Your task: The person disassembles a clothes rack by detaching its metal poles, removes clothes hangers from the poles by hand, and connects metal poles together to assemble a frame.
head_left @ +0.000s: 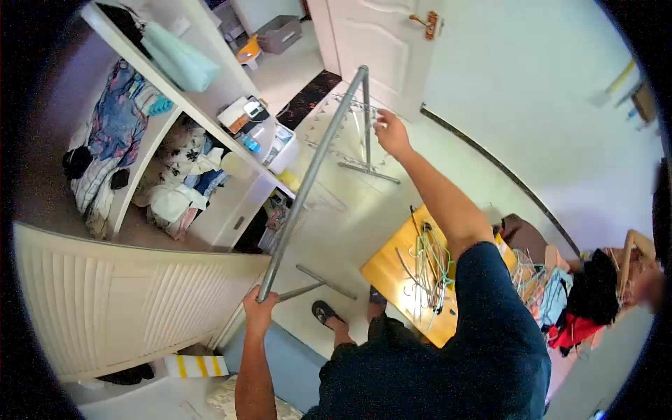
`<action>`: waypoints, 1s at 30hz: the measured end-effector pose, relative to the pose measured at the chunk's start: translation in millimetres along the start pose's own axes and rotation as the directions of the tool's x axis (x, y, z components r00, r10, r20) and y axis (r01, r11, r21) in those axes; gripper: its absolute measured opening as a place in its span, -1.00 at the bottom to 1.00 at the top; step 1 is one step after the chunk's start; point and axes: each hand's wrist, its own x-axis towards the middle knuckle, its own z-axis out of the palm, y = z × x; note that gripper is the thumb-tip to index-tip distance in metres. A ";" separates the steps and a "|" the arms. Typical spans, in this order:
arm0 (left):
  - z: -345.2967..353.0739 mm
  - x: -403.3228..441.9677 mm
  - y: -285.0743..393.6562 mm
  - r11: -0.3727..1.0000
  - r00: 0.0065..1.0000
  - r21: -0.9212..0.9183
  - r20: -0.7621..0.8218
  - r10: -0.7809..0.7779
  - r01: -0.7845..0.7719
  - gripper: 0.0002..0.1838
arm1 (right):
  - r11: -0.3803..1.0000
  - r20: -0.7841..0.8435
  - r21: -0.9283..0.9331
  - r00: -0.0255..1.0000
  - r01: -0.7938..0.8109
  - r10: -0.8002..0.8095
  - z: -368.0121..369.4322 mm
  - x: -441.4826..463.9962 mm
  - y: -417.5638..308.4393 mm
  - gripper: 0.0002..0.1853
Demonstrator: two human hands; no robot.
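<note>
A grey metal clothes rack (315, 164) stands in front of me, its long top bar slanting from lower left to upper right. My left hand (257, 315) is closed around the near end of that bar. Out at the far end, my right hand (392, 133) is beside the rack's upright, its fingers partly bent and apart with nothing visible in them. Close to those fingers is a clip hanger (341, 126) with several small pegs, seen beyond the bar. Whether the fingertips touch it I cannot tell.
A wooden table (392, 262) carries a bunch of wire hangers (428, 262). Clothes (577, 294) are piled at the right. On the left, an open wardrobe (157, 91) holds folded and heaped garments, with a light bag (178, 56) hanging on it. A door (381, 42) stands at the back.
</note>
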 end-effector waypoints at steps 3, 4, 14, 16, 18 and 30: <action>-3.4 2.1 -1.2 0.999 1.000 0.033 0.010 0.019 -0.019 -0.90 | 0.985 0.092 -0.168 0.995 0.042 -0.027 30.9 53.0 -15.4 -0.50; -0.9 -0.2 2.3 0.998 0.999 0.047 0.015 0.035 -0.035 -0.89 | 0.989 0.117 -0.142 0.991 -0.045 0.062 40.6 64.4 -16.8 -0.54; -1.0 -0.4 -13.0 0.997 1.000 0.072 -0.010 -0.010 0.010 -0.78 | 0.990 0.043 -0.144 0.999 0.003 0.003 1.5 76.2 -42.3 -0.69; 1.4 1.8 -12.4 0.997 0.999 0.059 -0.005 -0.042 0.042 -0.79 | 0.990 -0.074 -0.141 0.997 0.000 -0.011 -18.4 69.8 -39.9 -0.68; 0.3 2.7 -15.0 0.990 0.991 0.074 -0.047 0.126 -0.122 -0.84 | 0.982 -0.085 -0.181 0.996 -0.045 0.030 -41.0 50.8 -26.7 -0.68; 0.5 0.9 4.9 0.998 0.999 -0.042 0.016 -0.048 0.048 -0.93 | 0.954 -0.089 -0.275 0.991 -0.122 0.101 -179.2 -177.2 31.3 -0.77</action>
